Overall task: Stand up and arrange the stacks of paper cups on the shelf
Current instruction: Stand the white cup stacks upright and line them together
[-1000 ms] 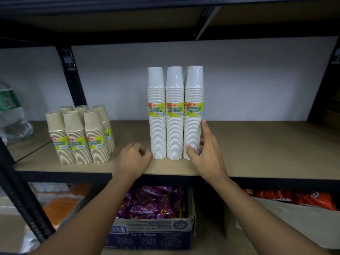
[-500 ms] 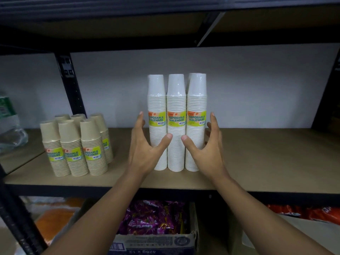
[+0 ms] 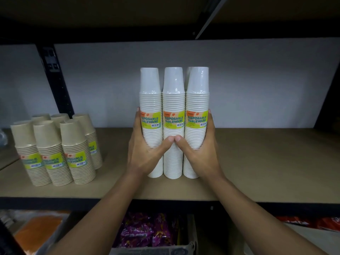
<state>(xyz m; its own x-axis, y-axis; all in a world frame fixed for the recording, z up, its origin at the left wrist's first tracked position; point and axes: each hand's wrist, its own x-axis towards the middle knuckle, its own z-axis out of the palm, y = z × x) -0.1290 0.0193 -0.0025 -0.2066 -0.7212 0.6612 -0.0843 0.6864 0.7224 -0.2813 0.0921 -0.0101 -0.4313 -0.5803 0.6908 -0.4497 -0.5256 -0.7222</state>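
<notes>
Change: both hands had come in from open, spread positions to close around the white cup stacks (image 3: 173,126); a moment earlier the left had been curled at the shelf edge.
White cup stacks: three sleeves stood upright side by side near the middle of the shelf (image 3: 257,162), touching one another, labels facing out; a fourth top peeked from behind the right one.
Left hand: the left hand (image 3: 145,153) was wrapped around the left sleeve, fingers behind it, thumb across the front onto the middle sleeve.
Right hand: the right hand (image 3: 200,153) mirrored it on the right sleeve; the two thumbs met tip to tip over the middle sleeve.
Grip: both hands were closed on the group, squeezing it together from the sides.
Step in hand: by my reading, squaring up and tightening the white group, or shifting it as one block.
Next move: it would call for even pressure low on the sleeves so the tall columns stayed vertical, then a gentle release.
Risk: tall narrow stacks could tip if let go unevenly.
Brown cup stacks (image 3: 55,153): a shorter cluster stood upright well to the left, already tidy.
Below: a box of purple packets (image 3: 147,234) sat on the lower level.
</notes>
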